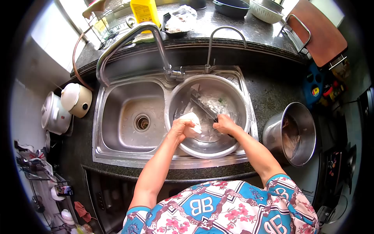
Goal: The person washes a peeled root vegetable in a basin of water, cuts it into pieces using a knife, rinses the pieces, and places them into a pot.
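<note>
A wide metal basin [240, 102] sits over the right side of the sink. My left hand [180, 128] is closed around a pale white chunk [193, 124], held over the basin's near left part; I cannot tell what kind of food it is. My right hand [226, 125] grips the handle of a knife [203, 106], whose dark blade points up and left across the basin. The blade is to the right of the white chunk. Below the knife, thin white pieces [218, 104] lie in the basin, with a small green bit among them.
Left of the basin is the sink bowl [117, 113] with its drain. A large tap [165, 58] and a thin tap [209, 54] rise behind. A deep metal pot [272, 130] stands at right, cookers [76, 100] at left. A yellow jug [145, 12] and a brown board [317, 33] are behind.
</note>
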The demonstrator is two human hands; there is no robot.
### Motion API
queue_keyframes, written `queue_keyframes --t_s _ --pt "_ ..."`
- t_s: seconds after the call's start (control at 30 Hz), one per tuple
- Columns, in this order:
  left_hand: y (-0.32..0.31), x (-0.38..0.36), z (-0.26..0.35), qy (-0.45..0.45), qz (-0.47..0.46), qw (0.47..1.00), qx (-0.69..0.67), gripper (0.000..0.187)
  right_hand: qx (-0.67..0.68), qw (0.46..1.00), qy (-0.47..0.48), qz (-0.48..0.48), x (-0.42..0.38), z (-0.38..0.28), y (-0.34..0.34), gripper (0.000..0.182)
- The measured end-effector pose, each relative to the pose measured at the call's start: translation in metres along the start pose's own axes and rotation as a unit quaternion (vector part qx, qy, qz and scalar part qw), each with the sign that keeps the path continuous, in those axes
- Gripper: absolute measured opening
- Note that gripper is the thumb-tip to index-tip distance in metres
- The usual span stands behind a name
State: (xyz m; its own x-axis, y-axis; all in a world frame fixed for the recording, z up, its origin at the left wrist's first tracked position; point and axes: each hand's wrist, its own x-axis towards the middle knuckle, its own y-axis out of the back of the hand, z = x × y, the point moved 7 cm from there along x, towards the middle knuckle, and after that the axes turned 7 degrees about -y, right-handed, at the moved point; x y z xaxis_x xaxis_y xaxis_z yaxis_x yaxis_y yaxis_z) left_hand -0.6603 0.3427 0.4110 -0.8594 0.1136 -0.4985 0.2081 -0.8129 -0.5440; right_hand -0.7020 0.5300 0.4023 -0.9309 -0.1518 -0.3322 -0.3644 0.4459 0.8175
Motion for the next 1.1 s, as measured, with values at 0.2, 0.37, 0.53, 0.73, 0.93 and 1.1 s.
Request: queue_keyframes --t_s 0.2,0.37,0.53,0.73,0.93,1.1 --pt "0.008 0.025 0.001 0.049 0.091 0.983 0.149 0.027 0.334 0.926 -0.107 -0.142 -0.030 -0.003 0.031 0.012" --pt "0.010 0.049 0.030 -0.191 0.148 0.722 0.648 0.029 0.353 0.926 -0.130 -0.039 -0.045 0.013 0.032 0.026" --pt "-0.009 0.069 0.026 -0.246 0.084 0.613 0.747 0.019 0.362 0.925 -0.082 0.077 -0.042 0.028 0.000 0.032" --pt "-0.012 0.093 0.004 -0.256 -0.171 0.537 0.785 0.016 0.331 0.930 -0.156 0.040 -0.073 0.015 0.003 0.024" --pt "-0.017 0.089 0.010 -0.299 -0.199 0.499 0.789 0.020 0.231 0.944 -0.056 0.229 -0.067 0.002 0.010 0.022" --pt "0.000 0.101 0.017 -0.438 -0.290 0.432 0.733 0.012 0.309 0.934 -0.071 0.168 -0.072 -0.003 0.017 0.024"
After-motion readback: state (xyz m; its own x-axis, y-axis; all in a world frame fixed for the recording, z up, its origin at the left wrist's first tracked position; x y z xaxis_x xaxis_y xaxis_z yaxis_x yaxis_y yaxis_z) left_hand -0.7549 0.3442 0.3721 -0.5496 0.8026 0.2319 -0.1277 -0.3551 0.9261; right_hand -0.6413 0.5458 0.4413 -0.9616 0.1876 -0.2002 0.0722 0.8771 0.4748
